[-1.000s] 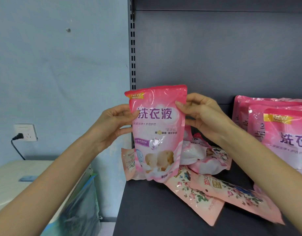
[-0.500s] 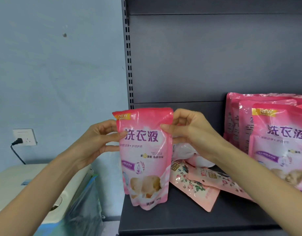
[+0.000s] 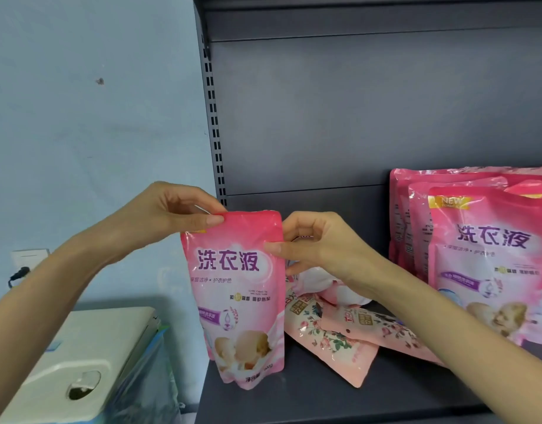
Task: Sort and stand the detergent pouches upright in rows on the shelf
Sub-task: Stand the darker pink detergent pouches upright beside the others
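Note:
A bright pink detergent pouch with purple lettering stands upright at the left front of the dark shelf, its base on the board. My left hand pinches its top left corner. My right hand pinches its right edge near the top. A row of like pink pouches stands upright at the right. Pale pink floral pouches lie flat between them, with a whitish pouch heaped behind my right hand.
The shelf's slotted upright and grey back panel rise behind. Left of the shelf are a blue wall, a socket with a plug, a cream box with a hole and a blue plastic bag.
Both hands have lowered the pouch from mid-air down and to the left until its base rests on the shelf. My left hand shifted up to the top corner.

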The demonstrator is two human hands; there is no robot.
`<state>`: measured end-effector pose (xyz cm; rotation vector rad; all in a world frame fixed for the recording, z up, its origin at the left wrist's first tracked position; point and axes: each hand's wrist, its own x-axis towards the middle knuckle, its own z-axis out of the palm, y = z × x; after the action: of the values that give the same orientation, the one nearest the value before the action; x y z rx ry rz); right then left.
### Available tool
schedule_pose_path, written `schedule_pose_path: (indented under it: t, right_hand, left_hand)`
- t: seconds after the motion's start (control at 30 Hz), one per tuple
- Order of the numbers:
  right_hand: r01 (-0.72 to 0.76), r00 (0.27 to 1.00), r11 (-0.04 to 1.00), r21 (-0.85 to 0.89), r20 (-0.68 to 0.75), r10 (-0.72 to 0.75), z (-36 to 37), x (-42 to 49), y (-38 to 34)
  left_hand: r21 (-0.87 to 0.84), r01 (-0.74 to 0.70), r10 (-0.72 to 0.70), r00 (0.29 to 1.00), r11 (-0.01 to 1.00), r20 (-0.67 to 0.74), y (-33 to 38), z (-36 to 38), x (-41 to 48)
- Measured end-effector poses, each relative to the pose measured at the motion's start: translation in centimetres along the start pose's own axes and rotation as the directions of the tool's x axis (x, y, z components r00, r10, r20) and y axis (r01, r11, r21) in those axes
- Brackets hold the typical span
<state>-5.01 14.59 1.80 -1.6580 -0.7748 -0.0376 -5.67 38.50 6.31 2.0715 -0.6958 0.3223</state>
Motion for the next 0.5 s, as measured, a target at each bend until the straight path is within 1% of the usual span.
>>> schedule_pose_path:
  t: [0.1, 0.17, 0.3, 0.4, 0.5]
  right_hand:
    - [0.039, 0.998, 0.999, -0.022, 0.056, -0.037, -1.3, 0.2, -0.5]
    - [0.048, 0.998, 0.998, -0.032, 0.046, -0.046, -2.6, 0.6, -0.7]
    - [0.038, 0.995, 0.996, -0.079, -0.091, -0.046, -5.7, 2.5, 0.7]
    - [-0.01, 0.977, 0.993, -0.119, -0.211, -0.015, -8.0, 4.2, 3.0]
    - [-0.067, 0.958, 0.991, -0.118, -0.284, 0.03, -9.4, 5.5, 5.4]
  left_hand:
    - [0.076, 0.001, -0.004, 0.999, 0.997, 0.042, 0.8, -0.2, 1.0]
    - [0.087, 0.012, -0.017, 0.998, 0.996, 0.061, 1.0, -0.3, 1.4]
    - [0.067, 0.027, -0.032, 0.997, 0.997, 0.066, 0.9, -0.3, 1.6]
    - [0.083, 0.011, -0.017, 0.997, 0.996, 0.073, 0.3, -0.4, 1.9]
    - [0.084, 0.014, -0.023, 0.994, 0.996, 0.108, -0.1, -1.0, 2.5]
